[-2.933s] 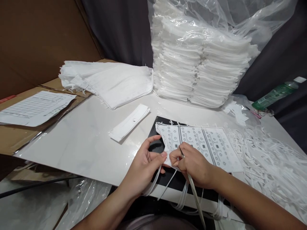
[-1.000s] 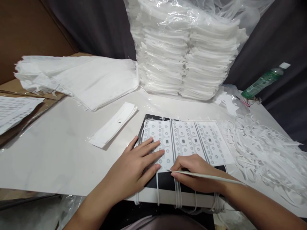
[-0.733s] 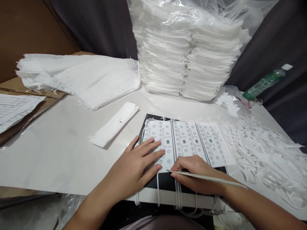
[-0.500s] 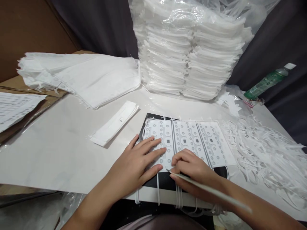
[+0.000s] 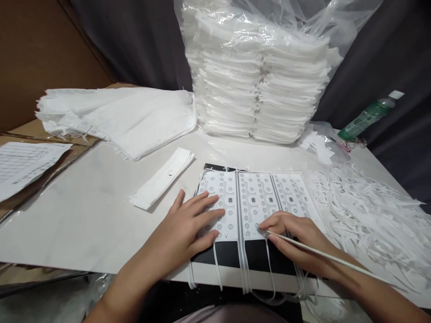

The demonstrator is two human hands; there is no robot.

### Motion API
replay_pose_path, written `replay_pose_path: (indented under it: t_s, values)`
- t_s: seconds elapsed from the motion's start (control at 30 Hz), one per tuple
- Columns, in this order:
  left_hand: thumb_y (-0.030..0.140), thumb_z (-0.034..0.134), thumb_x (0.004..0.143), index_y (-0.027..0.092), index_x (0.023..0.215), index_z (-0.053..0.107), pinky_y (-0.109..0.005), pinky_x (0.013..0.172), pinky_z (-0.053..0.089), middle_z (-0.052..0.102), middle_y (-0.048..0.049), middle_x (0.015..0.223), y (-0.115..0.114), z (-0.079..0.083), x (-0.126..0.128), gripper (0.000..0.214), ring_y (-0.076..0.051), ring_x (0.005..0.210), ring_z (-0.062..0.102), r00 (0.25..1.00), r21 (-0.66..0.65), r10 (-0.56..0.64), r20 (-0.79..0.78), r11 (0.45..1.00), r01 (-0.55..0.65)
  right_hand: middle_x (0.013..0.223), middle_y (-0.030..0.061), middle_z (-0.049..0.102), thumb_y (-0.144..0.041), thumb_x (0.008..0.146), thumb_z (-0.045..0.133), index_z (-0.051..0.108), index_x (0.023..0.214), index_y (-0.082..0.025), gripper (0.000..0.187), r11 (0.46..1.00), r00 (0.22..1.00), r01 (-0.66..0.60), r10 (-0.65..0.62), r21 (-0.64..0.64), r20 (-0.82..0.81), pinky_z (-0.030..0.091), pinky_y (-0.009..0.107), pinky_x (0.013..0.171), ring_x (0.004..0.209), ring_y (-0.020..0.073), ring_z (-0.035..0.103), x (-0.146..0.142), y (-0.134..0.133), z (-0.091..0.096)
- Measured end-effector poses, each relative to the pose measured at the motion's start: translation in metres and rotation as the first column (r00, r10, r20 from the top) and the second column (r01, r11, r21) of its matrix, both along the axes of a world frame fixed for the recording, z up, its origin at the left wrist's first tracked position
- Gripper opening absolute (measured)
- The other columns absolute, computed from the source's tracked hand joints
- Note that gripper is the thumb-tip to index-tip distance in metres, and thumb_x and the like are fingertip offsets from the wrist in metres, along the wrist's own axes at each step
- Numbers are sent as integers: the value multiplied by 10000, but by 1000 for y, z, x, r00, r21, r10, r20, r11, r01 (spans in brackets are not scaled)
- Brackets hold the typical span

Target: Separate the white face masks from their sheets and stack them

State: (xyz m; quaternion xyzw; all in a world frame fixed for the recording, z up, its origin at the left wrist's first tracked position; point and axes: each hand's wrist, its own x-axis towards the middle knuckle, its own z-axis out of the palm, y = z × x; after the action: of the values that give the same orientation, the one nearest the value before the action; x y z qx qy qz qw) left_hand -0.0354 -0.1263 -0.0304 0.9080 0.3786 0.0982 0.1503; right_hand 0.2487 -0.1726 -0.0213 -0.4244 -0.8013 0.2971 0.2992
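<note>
While resting wide-spread left hand (image 5: 183, 229) on leftmost printed panel (image 5: 222, 185), holding thin pale stick (image 5: 333, 257) pinched in right hand (image 5: 299, 235) near lower edge of middle printed panel (image 5: 256, 190).

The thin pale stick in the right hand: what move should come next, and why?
I'd probably ease the tip of the thin pale stick onto the white sheet, near the lower edge of its middle panel. The right hand pinches the stick near there, and the left hand lies spread over the left panel, which should steady the sheet. I can't tell whether the tip touches.
</note>
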Motion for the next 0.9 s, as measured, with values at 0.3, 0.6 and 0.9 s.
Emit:
replay_pose_path:
  t_s: [0.3, 0.6, 0.9]
  values:
    - [404, 515, 921, 347, 1378, 451, -537, 1110, 292, 453, -19, 1447, -10, 4, 22, 464, -282, 1331, 409, 952, 44, -305, -1, 951, 305, 883, 37, 677, -190, 871, 563, 551, 767, -201, 105, 981, 998, -1, -10, -194, -59, 495, 281, 739, 837, 145, 635, -3, -3, -11]
    - [402, 524, 916, 380, 1396, 417, -528, 1101, 309, 459, -10, 1442, -9, 1, 21, 493, -286, 1330, 410, 957, 52, -291, 9, 956, 290, 886, 26, 678, -179, 882, 557, 539, 764, -199, 122, 981, 999, -11, 5, -193, -33, 496, 268, 749, 847, 136, 629, -3, -1, -7]
    - [392, 524, 915, 380, 1340, 487, -529, 1096, 312, 496, -5, 1411, -10, 3, 24, 428, -289, 1319, 422, 961, 34, -276, -5, 961, 276, 1058, 145, 686, -84, 899, 388, 608, 871, -132, 227, 930, 943, -137, 16, 342, 333, 550, 412, 747, 901, 252, 634, -16, -21, -16]
